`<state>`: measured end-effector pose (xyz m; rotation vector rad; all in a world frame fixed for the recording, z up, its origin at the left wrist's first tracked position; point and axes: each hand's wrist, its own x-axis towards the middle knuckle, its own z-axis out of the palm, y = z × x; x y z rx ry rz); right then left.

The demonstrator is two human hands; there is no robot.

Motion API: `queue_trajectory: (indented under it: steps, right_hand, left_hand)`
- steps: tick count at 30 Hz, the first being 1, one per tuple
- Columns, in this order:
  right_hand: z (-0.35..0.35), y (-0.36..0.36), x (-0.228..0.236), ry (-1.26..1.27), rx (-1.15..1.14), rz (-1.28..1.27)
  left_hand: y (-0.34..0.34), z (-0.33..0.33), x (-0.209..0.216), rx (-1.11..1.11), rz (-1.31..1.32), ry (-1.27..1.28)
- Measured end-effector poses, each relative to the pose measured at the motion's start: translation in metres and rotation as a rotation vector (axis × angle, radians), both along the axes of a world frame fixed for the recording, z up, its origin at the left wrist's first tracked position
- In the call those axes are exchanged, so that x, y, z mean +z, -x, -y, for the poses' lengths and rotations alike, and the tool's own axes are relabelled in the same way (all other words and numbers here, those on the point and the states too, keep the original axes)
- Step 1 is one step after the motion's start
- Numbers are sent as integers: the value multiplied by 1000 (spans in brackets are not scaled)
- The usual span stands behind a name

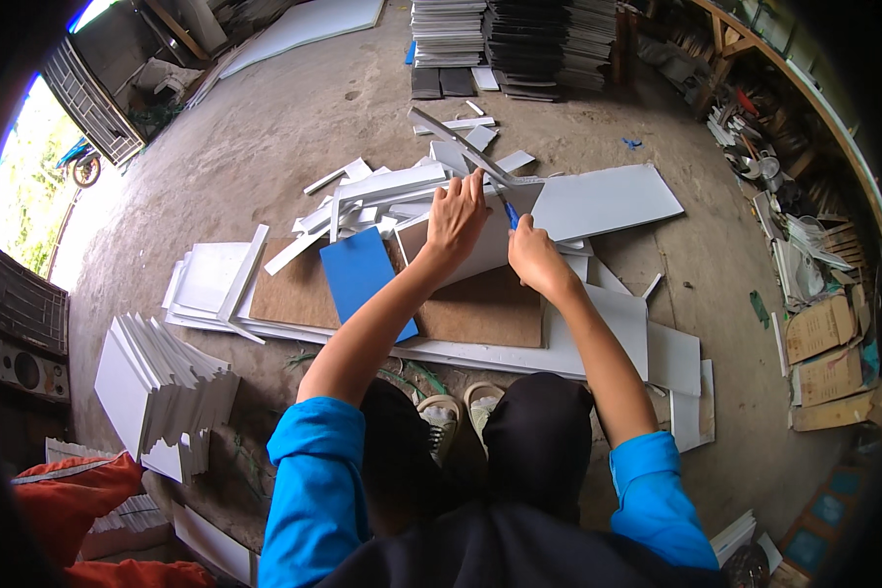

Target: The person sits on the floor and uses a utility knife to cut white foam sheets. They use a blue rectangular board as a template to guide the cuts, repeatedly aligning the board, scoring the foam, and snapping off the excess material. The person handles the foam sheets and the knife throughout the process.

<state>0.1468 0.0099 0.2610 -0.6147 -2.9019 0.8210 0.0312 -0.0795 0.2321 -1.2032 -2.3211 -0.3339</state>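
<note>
My right hand (540, 259) is closed around the blue handle of a cutter knife (513, 215), its blade pointing away from me at a white foam board (480, 250). That board stands tilted above a brown wooden board (294, 290). My left hand (457, 218) grips the board's upper edge, just left of the knife; its fingertips are partly hidden. A long narrow strip (458, 143) rises at a slant beyond the hands, and I cannot tell whether it is still joined to the board. Under my left forearm lies a blue sheet (365, 277).
White offcuts (394, 183) are heaped beyond my hands, with a large white panel (612, 201) at right. Stacked white sheets (162, 387) stand at left, near a person's orange sleeve (78, 500). Tall black and white stacks (524, 49) stand far off; cardboard (821, 328) lies right.
</note>
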Motion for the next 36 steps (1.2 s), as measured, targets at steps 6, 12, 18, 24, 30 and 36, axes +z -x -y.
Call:
queue_trajectory:
  steps: [6,12,18,24,30,36]
  right_hand:
    - [-2,17,8,66,-13,86]
    - [2,-5,-2,-31,-24,100]
    - [8,5,7,-18,-45,93]
    - [3,22,24,183,-115,205]
    - [3,7,7,87,-91,165]
    - [7,7,19,163,-90,201]
  left_hand:
    - [-2,-2,-3,42,-71,-42]
    - [-6,-2,-1,17,8,0]
    - [0,2,-3,-14,-24,-5]
    - [-7,0,2,2,-24,20]
    - [-5,0,3,0,17,37]
    - [3,2,1,-36,9,23]
